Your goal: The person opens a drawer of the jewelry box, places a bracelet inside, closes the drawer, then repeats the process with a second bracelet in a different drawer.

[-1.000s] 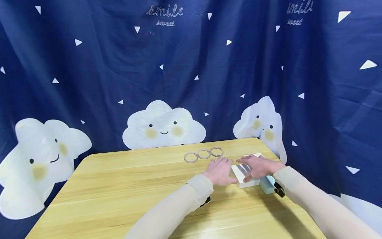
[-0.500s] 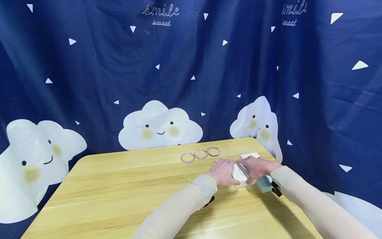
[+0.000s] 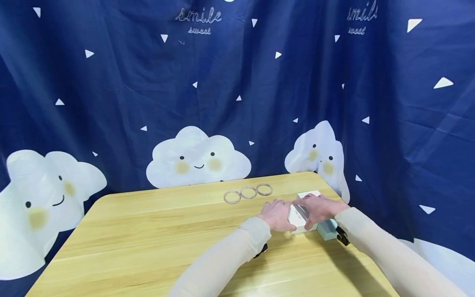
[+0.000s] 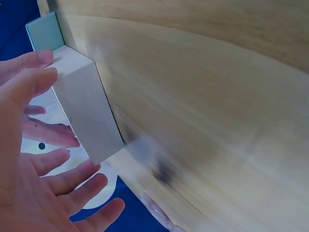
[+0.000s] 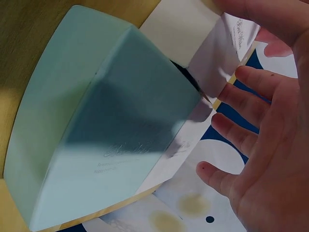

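Note:
A white box [image 3: 297, 219] lies near the table's right side between my two hands. My left hand [image 3: 276, 215] holds its left part, thumb [image 4: 38, 79] at the near edge and index fingertip at the far corner. From the right, my right hand [image 3: 318, 208] reaches over the same box, thumb at its near edge and fingers toward its far edge. In the right wrist view, the box [image 5: 181, 31] shows printed lettering on top. Close against its right side stands a pale teal box [image 5: 130, 106], partly under my right wrist.
Another white box [image 3: 309, 193] sits behind my right hand. Three pinkish rings [image 3: 248, 192] lie in a row toward the back of the wooden table [image 3: 148, 239]. A dark blue curtain [image 3: 237, 82] with cloud faces hangs behind the table.
My left hand has closed in on the white box's left side, and the right hand's fingers have drawn in over it. The head view has swung slightly to the right.

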Action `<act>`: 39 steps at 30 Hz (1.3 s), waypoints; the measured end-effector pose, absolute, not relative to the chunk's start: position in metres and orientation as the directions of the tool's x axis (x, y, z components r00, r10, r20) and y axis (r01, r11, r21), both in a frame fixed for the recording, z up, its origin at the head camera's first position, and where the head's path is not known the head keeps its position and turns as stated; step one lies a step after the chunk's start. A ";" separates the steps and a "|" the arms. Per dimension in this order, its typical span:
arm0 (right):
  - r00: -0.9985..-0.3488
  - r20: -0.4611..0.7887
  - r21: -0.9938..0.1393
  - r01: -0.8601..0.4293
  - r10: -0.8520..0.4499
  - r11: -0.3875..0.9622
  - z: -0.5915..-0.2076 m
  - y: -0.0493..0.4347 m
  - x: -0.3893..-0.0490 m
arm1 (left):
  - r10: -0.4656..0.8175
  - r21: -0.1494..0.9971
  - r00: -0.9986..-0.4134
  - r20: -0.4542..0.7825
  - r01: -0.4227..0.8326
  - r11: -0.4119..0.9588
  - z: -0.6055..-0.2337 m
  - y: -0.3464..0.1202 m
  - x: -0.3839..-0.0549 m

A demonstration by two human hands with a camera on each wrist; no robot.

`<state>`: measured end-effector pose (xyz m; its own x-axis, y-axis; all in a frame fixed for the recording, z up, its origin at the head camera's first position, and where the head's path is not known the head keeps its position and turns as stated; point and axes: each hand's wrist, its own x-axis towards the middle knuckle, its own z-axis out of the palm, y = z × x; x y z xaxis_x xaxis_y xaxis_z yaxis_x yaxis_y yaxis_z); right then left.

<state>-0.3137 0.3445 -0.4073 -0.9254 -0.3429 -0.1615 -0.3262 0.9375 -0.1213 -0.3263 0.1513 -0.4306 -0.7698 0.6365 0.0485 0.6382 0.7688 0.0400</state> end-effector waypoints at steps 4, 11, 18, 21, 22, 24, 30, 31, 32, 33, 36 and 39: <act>-0.922 -0.150 -0.125 -0.340 -0.356 0.932 -0.407 0.342 -0.311 | 0.643 0.041 -0.764 0.056 0.645 0.763 -0.433 0.148 -0.326; -0.919 -0.103 -0.081 -0.375 -0.382 0.924 -0.407 0.336 -0.311 | 0.640 0.042 -0.765 0.080 0.644 0.764 -0.439 0.141 -0.330; -0.906 -0.080 -0.055 -0.413 -0.416 0.909 -0.408 0.328 -0.315 | 0.629 0.055 -0.773 0.076 0.633 0.772 -0.439 0.129 -0.332; -0.899 -0.073 -0.041 -0.430 -0.432 0.902 -0.407 0.324 -0.316 | 0.622 0.060 -0.779 0.076 0.626 0.777 -0.439 0.124 -0.332; -0.897 -0.071 -0.042 -0.434 -0.436 0.900 -0.406 0.322 -0.317 | 0.618 0.060 -0.782 0.078 0.623 0.780 -0.439 0.122 -0.332; -0.894 -0.070 -0.043 -0.441 -0.443 0.897 -0.405 0.319 -0.317 | 0.614 0.063 -0.785 0.084 0.619 0.783 -0.438 0.118 -0.332; -0.884 -0.076 -0.061 -0.458 -0.462 0.887 -0.401 0.308 -0.317 | 0.616 0.078 -0.782 0.097 0.623 0.778 -0.438 0.106 -0.333; -0.882 -0.075 -0.066 -0.462 -0.466 0.885 -0.400 0.306 -0.317 | 0.615 0.081 -0.782 0.099 0.622 0.778 -0.438 0.104 -0.333; -0.881 -0.076 -0.070 -0.463 -0.468 0.883 -0.400 0.305 -0.317 | 0.614 0.081 -0.782 0.102 0.622 0.779 -0.438 0.102 -0.333; -0.882 -0.078 -0.076 -0.460 -0.465 0.885 -0.399 0.303 -0.317 | 0.614 0.080 -0.783 0.103 0.621 0.779 -0.437 0.100 -0.332; -0.881 -0.075 -0.087 -0.460 -0.466 0.884 -0.399 0.299 -0.318 | 0.614 0.082 -0.781 0.109 0.623 0.778 -0.435 0.094 -0.331; -0.882 -0.072 -0.089 -0.459 -0.465 0.884 -0.400 0.294 -0.319 | 0.617 0.083 -0.778 0.115 0.627 0.775 -0.434 0.087 -0.331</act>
<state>-0.3187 0.2942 -0.3996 -0.8822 -0.4654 -0.0722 -0.4590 0.8839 -0.0893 -0.3310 0.0873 -0.4338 -0.7781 0.6174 0.1154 0.6270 0.7746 0.0831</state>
